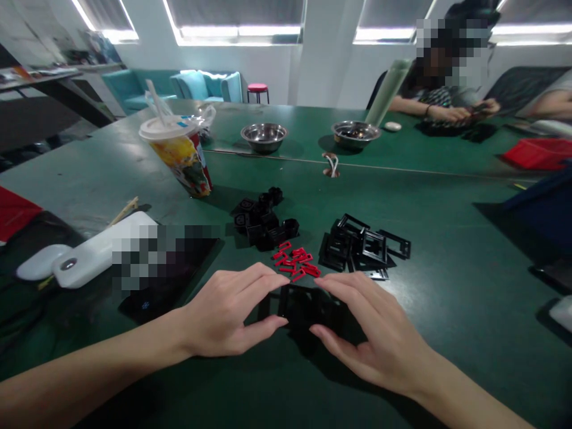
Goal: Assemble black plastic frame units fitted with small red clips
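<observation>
Black part (306, 307) between left hand (227, 310) and right hand (382, 330), both wide; small pieces (353, 131) in metal bowl (356, 143).

table (447, 238), near edge: left hand (223, 313) and right hand (379, 325), frame part (304, 304) between. just behind the part: heap of clips (297, 262). behind clips, to left: pile of housings (261, 220); right of clips: pile of frames (364, 244). left of left hand: flat slab (179, 274); handled device (89, 256) farther left. behind slab: cup (181, 155). far half: left bowl (264, 138), right bowl (355, 136).
</observation>
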